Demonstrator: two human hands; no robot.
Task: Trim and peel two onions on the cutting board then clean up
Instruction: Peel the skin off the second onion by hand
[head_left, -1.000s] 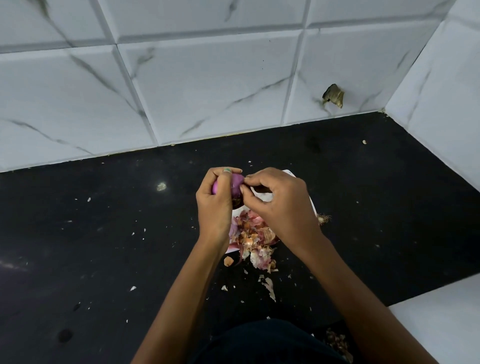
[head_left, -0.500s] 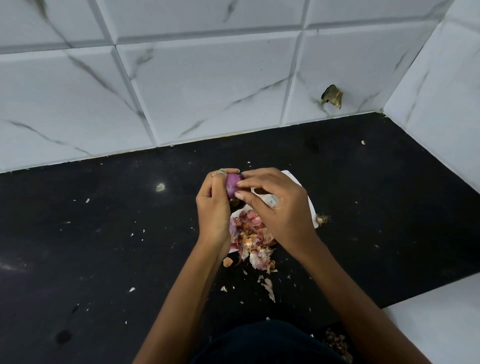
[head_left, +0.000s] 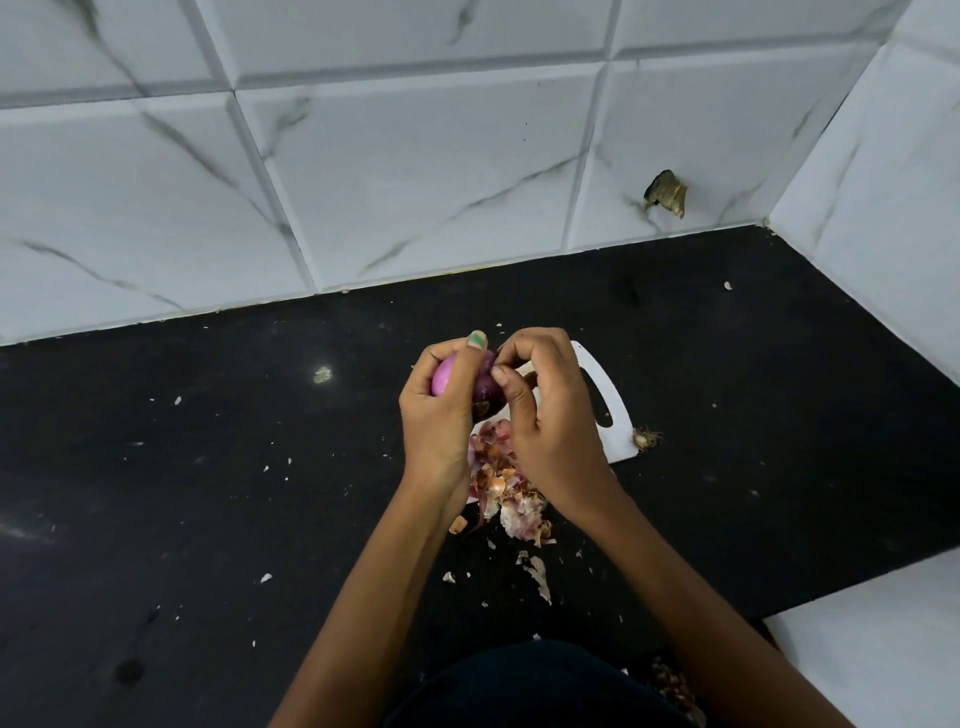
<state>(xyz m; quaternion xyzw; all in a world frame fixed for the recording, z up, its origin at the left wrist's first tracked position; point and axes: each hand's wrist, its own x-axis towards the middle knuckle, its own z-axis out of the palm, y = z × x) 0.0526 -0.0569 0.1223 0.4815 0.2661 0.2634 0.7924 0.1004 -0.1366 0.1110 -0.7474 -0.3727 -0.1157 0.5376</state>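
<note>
**Onion in both hands, peel in progress**

L hand (head_left: 441, 415) grips red onion (head_left: 470, 382), fingers curled round it, thumb laid over top; pale peeled flesh shows on left side, dark purple skin on right. R hand (head_left: 550, 415) pinches skin at onion's right edge w/ thumb and fingertips. Onion held above white cutting board (head_left: 610, 410), which lies on black surface (head_left: 208, 467). Pile of peels (head_left: 506, 491) on board's near end, spilling onto surface. Cut root end (head_left: 645, 438) just beside board's right edge. Small flakes scattered round.
</note>
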